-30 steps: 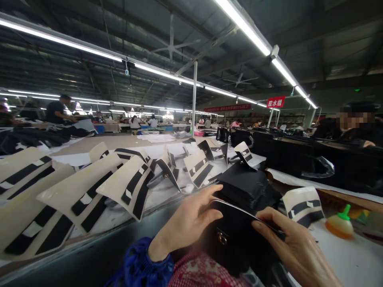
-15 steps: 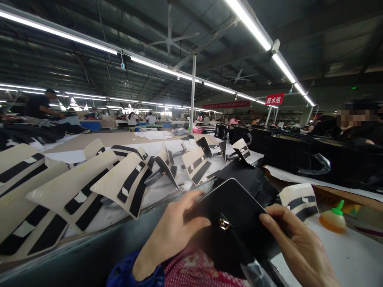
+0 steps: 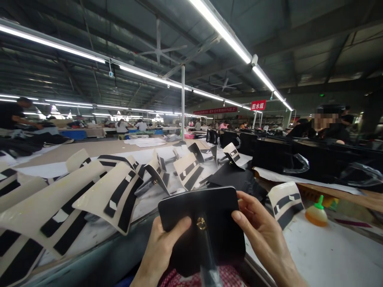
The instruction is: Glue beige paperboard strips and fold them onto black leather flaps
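At the lower centre of the head view, holds a black flap panel [image 3: 223,245] between both hands, dark face toward the camera, pale-lined top edge uppermost. Grips the left side with the left hand [image 3: 163,241], thumb across the front near a gold clasp [image 3: 201,223], fingers hidden behind. Pinches the right edge with the right hand [image 3: 260,229], thumb and fingertips close together. Below the clasp, shows a dark strip [image 3: 207,249] running down into clear plastic [image 3: 211,275]. Just beyond, shows a stack of black panels [image 3: 231,177]. To the left, shows many cream-backed flap panels [image 3: 101,191], curled and tilted, with black bands and white tabs. To the right, on the white worktop [image 3: 338,255], shows an amber-filled squeeze bottle [image 3: 317,215] with green nozzle, near another cream-backed panel [image 3: 279,193]. Farther off, shows black bags [image 3: 269,149] in a row.
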`<act>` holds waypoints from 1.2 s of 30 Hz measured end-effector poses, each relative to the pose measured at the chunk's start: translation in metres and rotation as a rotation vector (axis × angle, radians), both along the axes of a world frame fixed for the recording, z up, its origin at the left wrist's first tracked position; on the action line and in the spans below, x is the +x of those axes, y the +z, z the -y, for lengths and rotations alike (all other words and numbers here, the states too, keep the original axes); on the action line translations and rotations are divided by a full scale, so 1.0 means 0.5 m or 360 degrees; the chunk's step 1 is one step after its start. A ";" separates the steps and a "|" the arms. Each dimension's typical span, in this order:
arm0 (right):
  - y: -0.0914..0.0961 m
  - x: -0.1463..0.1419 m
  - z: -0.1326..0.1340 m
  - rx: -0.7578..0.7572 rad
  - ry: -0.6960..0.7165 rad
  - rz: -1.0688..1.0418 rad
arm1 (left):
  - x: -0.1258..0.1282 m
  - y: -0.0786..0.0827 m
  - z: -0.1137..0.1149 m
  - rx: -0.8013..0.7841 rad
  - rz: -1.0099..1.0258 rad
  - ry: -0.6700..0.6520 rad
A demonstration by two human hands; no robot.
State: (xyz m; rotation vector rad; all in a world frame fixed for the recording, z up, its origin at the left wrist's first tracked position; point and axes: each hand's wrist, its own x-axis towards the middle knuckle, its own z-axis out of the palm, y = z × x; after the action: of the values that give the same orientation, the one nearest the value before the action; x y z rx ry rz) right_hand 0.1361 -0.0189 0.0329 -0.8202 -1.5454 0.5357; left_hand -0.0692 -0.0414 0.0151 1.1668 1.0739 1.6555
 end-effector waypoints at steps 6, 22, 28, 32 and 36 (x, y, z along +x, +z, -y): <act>0.013 -0.026 0.002 0.0926 -0.0595 0.0386 | 0.023 0.006 0.001 -0.0070 0.0123 0.0005; 0.028 -0.009 0.022 -0.0134 -0.0117 0.0085 | 0.015 -0.019 0.018 0.0130 -0.0044 0.0014; 0.027 -0.011 0.021 -0.0014 -0.0208 0.0125 | -0.030 -0.011 -0.008 0.0213 -0.0396 0.0095; 0.031 -0.025 0.021 0.0383 -0.0246 0.0390 | -0.021 0.035 -0.009 0.0791 -0.1137 0.0426; 0.030 -0.040 0.023 0.0537 -0.0145 0.0480 | 0.024 0.068 -0.004 0.1130 -0.1624 0.0173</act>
State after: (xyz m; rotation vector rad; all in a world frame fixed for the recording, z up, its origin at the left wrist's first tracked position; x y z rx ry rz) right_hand 0.1159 -0.0302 0.0480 -0.7270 -1.8016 0.0783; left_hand -0.0570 -0.0391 0.0491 2.6292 1.1348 1.5501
